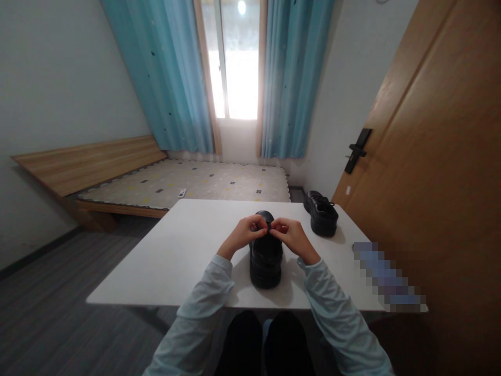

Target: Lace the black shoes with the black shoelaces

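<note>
A black shoe (266, 263) stands on the white table (156, 261), its heel toward me and its toe pointing away. Over its lacing area, my left hand (247, 231) is closed in a pinch from the left side. My right hand (290, 235) pinches from the right, its fingertips almost meeting those of the left. Both seem to hold the dark laces, though these are small against the black shoe. A second black laced shoe (324, 219) sits at the table's back right, apart from my hands.
A blurred bluish item (385, 274) lies along the table's right edge. Beyond the table is a bed (203, 180) with a small white object (182, 193) on it. A wooden door (430, 156) with a black handle (358, 151) rises at the right.
</note>
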{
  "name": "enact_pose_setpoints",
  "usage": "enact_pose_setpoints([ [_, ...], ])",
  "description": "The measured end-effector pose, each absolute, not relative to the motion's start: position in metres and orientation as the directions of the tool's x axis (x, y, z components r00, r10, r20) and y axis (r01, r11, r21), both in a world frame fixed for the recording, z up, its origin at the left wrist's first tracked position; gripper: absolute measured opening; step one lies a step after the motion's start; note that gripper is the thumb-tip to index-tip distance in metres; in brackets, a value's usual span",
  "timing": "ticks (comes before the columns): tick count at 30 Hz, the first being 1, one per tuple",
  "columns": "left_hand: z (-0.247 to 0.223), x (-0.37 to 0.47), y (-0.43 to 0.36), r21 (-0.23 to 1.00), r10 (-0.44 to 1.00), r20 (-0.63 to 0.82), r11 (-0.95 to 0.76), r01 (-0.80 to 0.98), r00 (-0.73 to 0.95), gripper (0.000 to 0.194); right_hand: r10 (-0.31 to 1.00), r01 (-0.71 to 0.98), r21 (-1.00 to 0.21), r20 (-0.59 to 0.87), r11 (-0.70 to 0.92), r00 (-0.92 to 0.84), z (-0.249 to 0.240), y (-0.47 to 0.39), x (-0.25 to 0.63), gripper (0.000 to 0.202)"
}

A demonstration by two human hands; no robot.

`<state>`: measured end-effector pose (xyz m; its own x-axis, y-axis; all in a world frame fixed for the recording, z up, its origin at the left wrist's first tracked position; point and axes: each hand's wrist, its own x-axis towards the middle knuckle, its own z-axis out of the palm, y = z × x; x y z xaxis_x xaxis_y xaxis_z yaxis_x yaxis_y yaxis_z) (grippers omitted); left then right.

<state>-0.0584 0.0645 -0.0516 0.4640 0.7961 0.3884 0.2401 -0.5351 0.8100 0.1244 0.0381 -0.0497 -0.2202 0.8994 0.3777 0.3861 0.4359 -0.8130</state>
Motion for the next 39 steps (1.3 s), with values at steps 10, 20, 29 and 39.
enact_pose_setpoints([
  [10, -0.052, -0.057, 0.065, 0.813, 0.825, 0.387, -0.516, 0.270, 0.413, 0.011, 0.936, 0.222, -0.922, 0.266, 0.316, -0.231, -0.045, 0.039, 0.124, 0.018],
  [20, -0.054, -0.062, 0.070, 0.901, 0.873, 0.260, -0.373, 0.221, 0.414, 0.016, 0.981, 0.134, -0.984, 0.093, 0.117, -0.172, -0.046, 0.040, 0.126, 0.019],
  [29, -0.060, -0.067, 0.074, 0.914, 0.879, 0.134, -0.288, 0.285, 0.457, 0.017, 0.986, 0.057, -0.991, 0.114, 0.121, -0.121, -0.054, 0.043, 0.130, 0.019],
  [39, -0.053, -0.074, 0.069, 0.909, 0.875, 0.060, -0.246, 0.336, 0.480, 0.019, 0.979, 0.020, -0.994, 0.106, 0.111, -0.173, -0.062, 0.047, 0.133, 0.018],
])
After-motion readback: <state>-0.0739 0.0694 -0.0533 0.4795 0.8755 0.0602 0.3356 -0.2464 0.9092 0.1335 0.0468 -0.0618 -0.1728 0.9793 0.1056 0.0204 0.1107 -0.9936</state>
